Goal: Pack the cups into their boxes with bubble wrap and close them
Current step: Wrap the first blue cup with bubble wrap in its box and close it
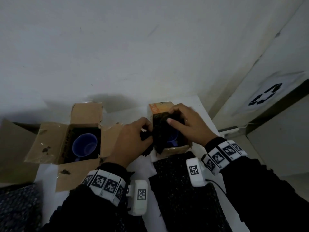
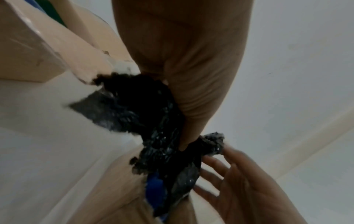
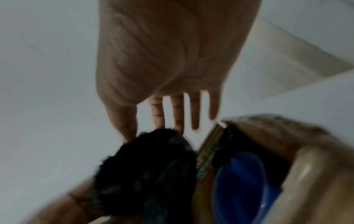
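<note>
Black sleeves (image 1: 93, 208) and white marker bands (image 1: 105, 184) on both wrists are seen nearest the head camera, with sheets of dark bubble wrap (image 1: 182, 198) laid flat on the white tabletop (image 1: 48, 171) between them. Beyond the sheets, a small orange-printed box (image 1: 159, 108) is seen standing open, and a blue cup (image 1: 173, 139) is seated inside it, partly covered by a crumpled black piece of bubble wrap (image 1: 158, 133) that is bunched over the box's left side.

That crumpled piece is held by the left hand (image 1: 132, 139); its grip is closed around the wrap, with the thumb and fingers curled into the folds, as is seen in the left wrist view (image 2: 153, 121). The right hand (image 1: 185, 121) is placed over the top of the box. In the right wrist view its fingers (image 3: 178, 112) are seen straight and slightly spread, their tips touching the top of the wrap, so its grip is wide and nothing is clasped.

To the left, well apart from the small box, a larger cardboard box (image 1: 50, 148) is seen with all its flaps folded outward, and a second blue cup (image 1: 84, 144) is seated upright inside it. A white wall (image 1: 133, 47) is seen behind the tabletop, and a sheet printed with a recycling symbol (image 1: 265, 94) is seen at the far right.
</note>
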A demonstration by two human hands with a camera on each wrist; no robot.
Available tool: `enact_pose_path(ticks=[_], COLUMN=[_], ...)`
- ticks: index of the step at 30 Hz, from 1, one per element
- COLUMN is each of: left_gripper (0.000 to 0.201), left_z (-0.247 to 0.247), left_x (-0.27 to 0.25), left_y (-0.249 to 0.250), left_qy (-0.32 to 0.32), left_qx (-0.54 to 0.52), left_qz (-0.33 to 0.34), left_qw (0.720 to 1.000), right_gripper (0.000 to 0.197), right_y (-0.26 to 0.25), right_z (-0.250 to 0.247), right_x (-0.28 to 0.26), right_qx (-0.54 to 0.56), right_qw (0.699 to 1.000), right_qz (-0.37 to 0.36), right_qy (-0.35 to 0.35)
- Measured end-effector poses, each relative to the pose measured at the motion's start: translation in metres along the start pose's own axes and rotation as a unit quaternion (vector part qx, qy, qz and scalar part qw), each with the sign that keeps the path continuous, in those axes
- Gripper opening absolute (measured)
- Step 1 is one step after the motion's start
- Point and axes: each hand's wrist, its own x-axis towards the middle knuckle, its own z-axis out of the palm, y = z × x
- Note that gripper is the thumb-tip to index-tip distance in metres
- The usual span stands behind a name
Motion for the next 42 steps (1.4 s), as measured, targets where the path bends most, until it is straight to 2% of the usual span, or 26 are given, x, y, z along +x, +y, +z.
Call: enact_pose_path(ticks=[1,3,4,7,8,10,13,15,16,18,21,24,26,29,31,33,35,37,38,40,41,42], left_gripper=[0.022,0.023,0.024,0.029,0.030,0.028,0.023,0.023,0.025,0.032,0.029,0.032,0.037,0.033,0.028,0.029,0.030,0.034,0.040,0.055,0.058,0.056], left_z=[0.000,0.002,0.004,0.010,0.011,0.013,0.017,0.020,0.021,0.022,0.023,0.026,0.029,0.027,0.025,0.026,0.030,0.034,0.036,0.038,0.038,0.037], left_x=[0.002,0.005,0.005,0.002,0.000,-0.003,-0.004,-0.005,-0.006,-0.009,-0.014,-0.014,-0.013,-0.011,-0.012,-0.014,-0.014,-0.013,-0.012,-0.008,-0.006,-0.005], left_y=[0.005,0.013,0.015,0.012,0.007,-0.003,-0.014,-0.015,-0.015,-0.016,-0.020,-0.019,-0.015,-0.017,-0.020,-0.023,-0.026,-0.027,-0.026,-0.025,-0.024,-0.023], left_qy=[0.006,0.012,0.012,-0.008,-0.006,0.004,-0.037,-0.072,-0.080,-0.078,-0.050,-0.057,-0.075,-0.083,-0.091,-0.106,-0.117,-0.126,-0.132,-0.139,-0.140,-0.140], left_qx=[-0.028,-0.085,-0.107,-0.140,-0.125,-0.069,0.029,0.122,0.161,0.222,0.284,0.348,0.370,0.378,0.368,0.365,0.380,0.401,0.406,0.406,0.400,0.388], left_qz=[0.000,0.001,0.007,0.018,0.012,0.006,0.043,0.091,0.109,0.129,0.160,0.180,0.187,0.210,0.216,0.218,0.227,0.229,0.226,0.226,0.233,0.240], left_qw=[1.000,0.996,0.994,0.990,0.992,0.998,0.998,0.986,0.978,0.963,0.944,0.918,0.907,0.898,0.900,0.899,0.889,0.878,0.875,0.874,0.875,0.879], right_gripper=[0.028,0.033,0.030,0.032,0.039,0.049,0.040,0.024,0.026,0.040,0.058,0.058,0.050,0.037,0.024,0.035,0.055,0.068,0.068,0.056,0.049,0.045], right_y=[-0.010,-0.020,-0.020,-0.008,-0.004,-0.001,-0.002,-0.005,-0.006,-0.004,-0.004,-0.004,-0.001,0.004,0.007,0.011,0.014,0.015,0.012,0.010,0.010,0.012], right_z=[-0.001,0.001,0.003,0.002,0.001,0.002,0.015,0.025,0.028,0.031,0.033,0.040,0.045,0.042,0.038,0.040,0.047,0.049,0.045,0.034,0.029,0.025], right_x=[-0.005,-0.013,-0.016,-0.019,-0.020,-0.022,-0.027,-0.028,-0.028,-0.028,-0.028,-0.029,-0.031,-0.041,-0.048,-0.055,-0.059,-0.057,-0.055,-0.049,-0.046,-0.041], right_qx=[0.106,0.183,0.185,0.159,0.142,0.094,-0.041,-0.087,-0.102,-0.157,-0.236,-0.282,-0.265,-0.183,-0.138,-0.169,-0.282,-0.323,-0.294,-0.217,-0.236,-0.289], right_qw=[0.992,0.975,0.976,0.986,0.988,0.995,0.994,0.983,0.980,0.970,0.946,0.921,0.932,0.973,0.985,0.977,0.945,0.928,0.939,0.969,0.969,0.956], right_qz=[0.033,0.063,0.059,0.032,0.026,0.010,-0.004,-0.004,-0.005,-0.008,0.012,0.035,0.033,-0.010,-0.035,-0.053,-0.062,-0.057,-0.053,-0.043,-0.045,-0.043], right_qy=[-0.052,-0.110,-0.096,0.034,0.056,0.034,-0.103,-0.162,-0.171,-0.183,-0.224,-0.267,-0.247,-0.140,-0.101,-0.119,-0.156,-0.178,-0.169,-0.108,-0.064,-0.024])
